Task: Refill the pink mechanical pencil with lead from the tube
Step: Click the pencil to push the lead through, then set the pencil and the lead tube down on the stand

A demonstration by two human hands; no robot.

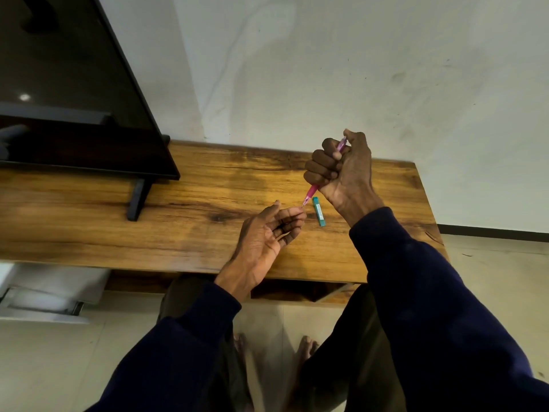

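Pencil (312, 192) held tip-down above table (178, 233), lead tube (318, 212) lying just beside.

Pink, translucent at the top, narrowing to a fine metal tip; wrapped in the fist of the right hand (341, 168), thumb over the upper end, apparently pressing the button. Tip touching or almost touching the fingertips (298, 214) of the left hand (267, 233), palm up, fingers loosely curled, not clamped on anything visible; any lead there too thin to make out. Tube teal, flat on the wood, apart from both hands; open or capped, cannot tell. Likely mid-task: loading itself unconfirmed, lead feed apparently under test.
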